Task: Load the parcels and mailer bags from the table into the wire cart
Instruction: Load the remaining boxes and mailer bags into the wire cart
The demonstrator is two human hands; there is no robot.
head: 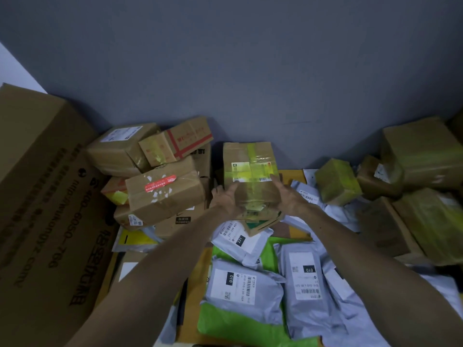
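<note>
Grey wall, heaped worktop; left hand and right hand clasp a taped box by its sides; lifting it level should clear the mailer bags.

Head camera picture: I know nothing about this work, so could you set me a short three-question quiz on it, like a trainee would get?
1. True or false: the left hand and the right hand hold the same taped box.
2. Where do the grey bags marked 010 lie? A) nearer the person than the taped box; B) stacked on top of it; C) in the hands.
3. Fill in: the box with the red sticker lies to the ___ of the taped box.
Key: 1 true; 2 A; 3 left.
</note>
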